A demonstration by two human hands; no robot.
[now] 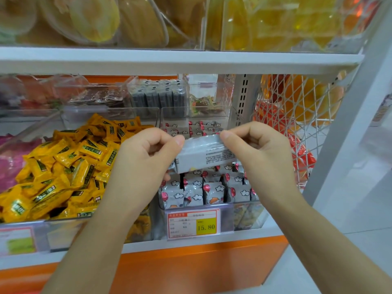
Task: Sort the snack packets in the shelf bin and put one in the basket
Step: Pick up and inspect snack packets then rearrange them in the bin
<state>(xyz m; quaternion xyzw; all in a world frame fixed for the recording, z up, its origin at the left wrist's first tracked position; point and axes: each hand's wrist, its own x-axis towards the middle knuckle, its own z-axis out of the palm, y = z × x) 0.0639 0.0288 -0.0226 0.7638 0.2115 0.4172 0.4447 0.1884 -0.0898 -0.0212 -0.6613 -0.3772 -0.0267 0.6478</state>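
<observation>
Holding one grey-white snack packet (203, 154) between both hands, I had it just above the clear shelf bin (246, 215), printed back side toward the camera, right end tipped slightly higher. Left hand (146, 158) pinched the packet's left end, thumb on the top corner, fingers curled underneath. Right hand (258, 153) pinched the right end, thumb on the top corner, remaining fingers curled behind it; how far they wrapped I could not tell. Both grips were closed tight on the packet and it touched nothing else. Below it, matching packets (197, 192), white with red balloons and clouds, stood upright in rows filling the bin front to back. A price tag (193, 224) reading 15.80 sat on the bin's front wall. Just left, a neighbouring bin held a loose heap of yellow packets (63, 170). Behind were smaller clear boxes: one with dark grey packs (159, 96), one with mixed wrapped sweets (203, 107). To the right of the shelf hung a white wire mesh rack (297, 107) with orange packs (301, 153) inside. A white upper shelf (169, 60) ran across above, carrying blurred yellow goods. An orange base panel (191, 270) was under the bins.
</observation>
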